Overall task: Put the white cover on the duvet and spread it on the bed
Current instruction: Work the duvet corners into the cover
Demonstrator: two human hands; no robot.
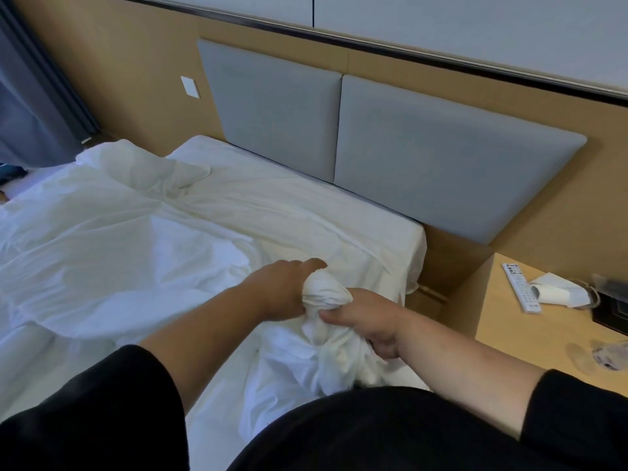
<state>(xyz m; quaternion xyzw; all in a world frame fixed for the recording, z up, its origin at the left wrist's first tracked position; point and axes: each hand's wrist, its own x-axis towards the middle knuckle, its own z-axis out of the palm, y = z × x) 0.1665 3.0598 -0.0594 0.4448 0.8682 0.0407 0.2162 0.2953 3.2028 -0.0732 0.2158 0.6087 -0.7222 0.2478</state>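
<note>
A white duvet in its white cover (112, 239) lies rumpled across the bed (299, 202), bunched toward the far left. At the bed's near right corner, a gathered knot of white fabric (324, 294) stands up between my hands. My left hand (282, 290) grips the bunch from the left side. My right hand (367, 321) pinches and clutches the same bunch from the right and below. Which layer is duvet and which is cover cannot be told there.
A grey padded headboard (424, 154) backs the bed. To the right stands a wooden nightstand (509, 334) with a white remote (521, 287), white slippers (557, 290) and clear wrappers (598, 355). Blue curtains (30, 107) hang at the far left.
</note>
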